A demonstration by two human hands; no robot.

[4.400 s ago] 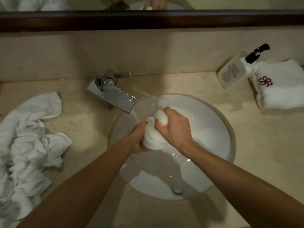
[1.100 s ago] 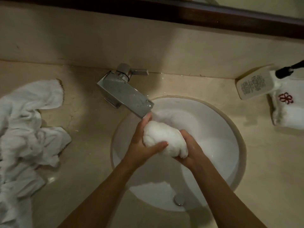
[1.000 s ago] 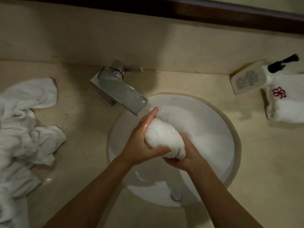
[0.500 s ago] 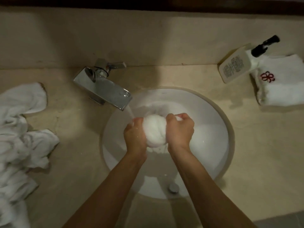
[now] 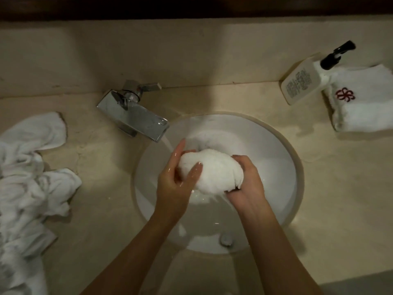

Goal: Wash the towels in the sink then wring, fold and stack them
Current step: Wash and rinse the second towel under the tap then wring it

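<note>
A wet white towel [image 5: 214, 169], bunched into a ball, is held over the round white sink [image 5: 282, 158]. My left hand [image 5: 176, 179] grips its left side, thumb across the front and fingers behind. My right hand [image 5: 244, 184] curls round its right end from below. Water runs from the chrome faucet [image 5: 136, 116] into the basin beside my left hand. A pile of crumpled white towels [image 5: 27, 179] lies on the counter at the left. One folded white towel with a red flower emblem [image 5: 363, 103] lies at the far right.
A white soap dispenser [image 5: 302, 84] with a black pump leans against the folded towel at the back right. The sink drain [image 5: 226, 239] sits at the near side of the basin. The beige counter [image 5: 102, 209] surrounds the sink, with a wall behind.
Both hands have turned on the towel ball: from gripping it side by side, my left hand now wraps it with thumb in front and my right hand has dropped to its right end.
</note>
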